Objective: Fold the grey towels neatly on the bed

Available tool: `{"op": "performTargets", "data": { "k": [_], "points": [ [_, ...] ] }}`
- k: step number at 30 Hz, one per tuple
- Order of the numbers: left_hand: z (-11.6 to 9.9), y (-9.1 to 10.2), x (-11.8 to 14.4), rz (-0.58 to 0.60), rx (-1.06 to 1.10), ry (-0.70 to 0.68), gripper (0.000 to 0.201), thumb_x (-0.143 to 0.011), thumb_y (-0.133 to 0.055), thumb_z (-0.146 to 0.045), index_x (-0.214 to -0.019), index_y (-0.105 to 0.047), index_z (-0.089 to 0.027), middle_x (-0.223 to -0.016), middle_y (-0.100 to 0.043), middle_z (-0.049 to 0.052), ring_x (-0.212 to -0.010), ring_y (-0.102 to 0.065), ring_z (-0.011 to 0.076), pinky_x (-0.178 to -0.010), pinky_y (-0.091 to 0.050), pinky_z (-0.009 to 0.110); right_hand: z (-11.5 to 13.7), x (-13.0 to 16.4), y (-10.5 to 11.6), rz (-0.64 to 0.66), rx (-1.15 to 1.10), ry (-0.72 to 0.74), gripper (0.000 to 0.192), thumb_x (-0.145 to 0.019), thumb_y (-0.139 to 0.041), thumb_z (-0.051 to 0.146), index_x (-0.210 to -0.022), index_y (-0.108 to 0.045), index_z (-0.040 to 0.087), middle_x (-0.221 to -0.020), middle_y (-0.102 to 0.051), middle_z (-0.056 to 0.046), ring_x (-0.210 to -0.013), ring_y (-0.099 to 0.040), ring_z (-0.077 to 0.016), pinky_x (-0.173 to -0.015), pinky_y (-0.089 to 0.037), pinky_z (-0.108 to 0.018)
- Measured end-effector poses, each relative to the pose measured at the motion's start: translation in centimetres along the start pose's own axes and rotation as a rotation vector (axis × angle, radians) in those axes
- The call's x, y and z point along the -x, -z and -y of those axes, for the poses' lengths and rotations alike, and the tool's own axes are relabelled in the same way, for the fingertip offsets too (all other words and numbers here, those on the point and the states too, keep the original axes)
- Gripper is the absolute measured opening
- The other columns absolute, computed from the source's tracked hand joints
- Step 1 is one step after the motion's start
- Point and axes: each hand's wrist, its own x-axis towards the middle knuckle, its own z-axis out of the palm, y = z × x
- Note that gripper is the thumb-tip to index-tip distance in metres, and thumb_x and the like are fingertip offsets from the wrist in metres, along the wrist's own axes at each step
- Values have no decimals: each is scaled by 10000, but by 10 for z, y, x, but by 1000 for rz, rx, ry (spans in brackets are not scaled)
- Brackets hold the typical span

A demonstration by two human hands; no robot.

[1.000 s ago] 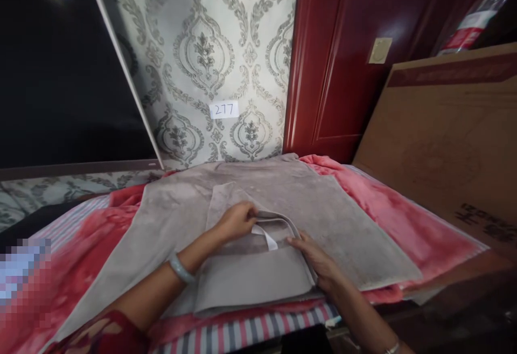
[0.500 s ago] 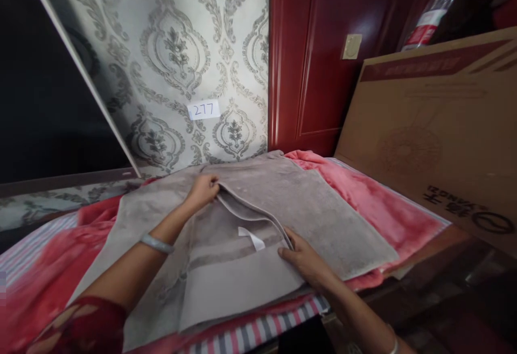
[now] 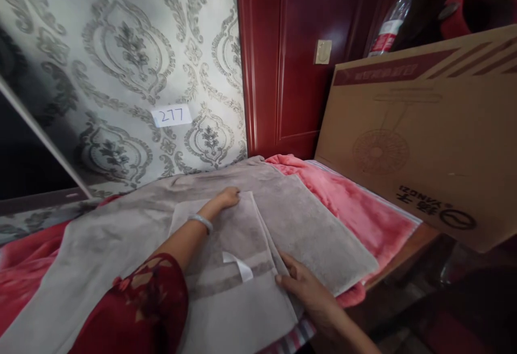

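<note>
A grey towel [image 3: 238,230] lies folded in layers, with a darker band across it and a white label [image 3: 238,266] near its middle. My left hand [image 3: 227,198] reaches over it with fingers closed at the far edge of the fold. At the right edge, my right hand [image 3: 297,281] pinches the layers, thumb on top and the other fingers partly hidden. Beneath spreads a wide grey plush cloth [image 3: 323,230]; I cannot tell whether it is one piece with the folded part.
A pink blanket [image 3: 347,192] lies under the grey cloth. A large cardboard box [image 3: 424,144] stands at the right, with a plastic bottle [image 3: 390,30] behind its top edge. A dark screen [image 3: 28,149] is at the left. A paper marked 277 [image 3: 172,115] hangs on the wall.
My left hand has moved forward and right, laying the towel's raised edge flatter. The gap between its layers has narrowed. My right hand stays at the right edge. The view has shifted right.
</note>
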Motion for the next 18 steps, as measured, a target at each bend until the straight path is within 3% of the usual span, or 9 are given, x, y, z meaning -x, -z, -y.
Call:
{"op": "performTargets", "data": {
  "k": [4, 9, 18],
  "points": [
    [23, -5, -2, 49, -168, 12, 360, -885, -659, -412, -1143, -651, -161, -1159, -660, 106, -1066, -628, 235, -978, -499, 451, -3, -2, 2, 10, 80, 32, 726, -707, -757, 468, -1373, -576, 244, -1279, -661, -81, -1218, -575, -311, -1072, -407, -481],
    [34, -4, -5, 22, -320, -26, 155, -782, -692, -292, -882, -716, -175, -969, -698, 100, -1029, -630, 253, -955, -461, 339, -2, -4, 0, -10, 151, 36, 733, -697, -695, 344, -1406, -547, 233, -1371, -608, -74, -1337, -478, -300, -1151, -310, -471],
    [35, 1, -12, -89, -448, 49, 195, -900, -510, -261, -943, -672, -162, -989, -710, 111, -932, -627, 226, -837, -455, 311, 11, -12, 6, -94, 313, 93, 752, -705, -590, 251, -1449, -489, 216, -1464, -533, -74, -1362, -465, -273, -1164, -320, -462]
  ]
}}
